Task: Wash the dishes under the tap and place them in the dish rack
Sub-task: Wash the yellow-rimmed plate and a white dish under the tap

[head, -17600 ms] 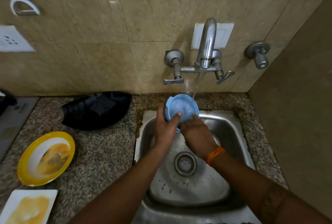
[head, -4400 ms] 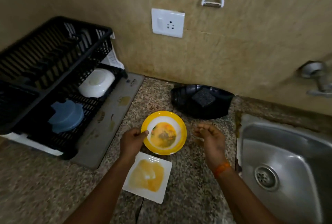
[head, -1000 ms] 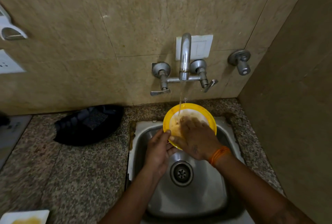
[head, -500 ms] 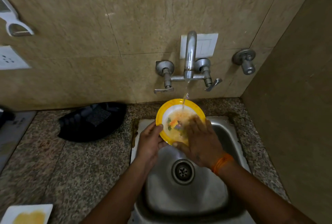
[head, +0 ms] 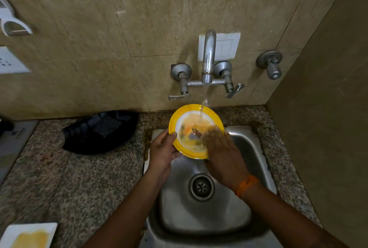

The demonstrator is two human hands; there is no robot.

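yellow-rimmed plate [head: 194, 128], seen from the head camera, is held tilted over the back of the sink [head: 256, 154], its soiled white face turned up toward the tap [head: 208, 56] so that the thin stream of water lands near its upper edge and can run down across the orange residue. left hand [head: 162, 151] grips the plate's left rim, thumb on the face and fingers curled behind, which looks meant to steady it at that angle and keep it above the basin so the runoff goes toward the drain [head: 201, 187]. right hand [head: 223, 154] lies on the lower right of the plate's face with its fingers fairly straight and close together, pressing on the wet surface; their tips are blurred, so how exactly they sit i cannot tell. the flat hand suits rubbing food off under the flow. residue still shows across the middle, so by my judgement the rinse is only partly done. on the counter at lower left, a white square plate [head: 27, 234] with a yellow smear waits, well apart from the sink and presumably next. a black tray [head: 83, 138] holding a dark scrub pad [head: 108, 125] sits near the sink's left edge, within easy reach.
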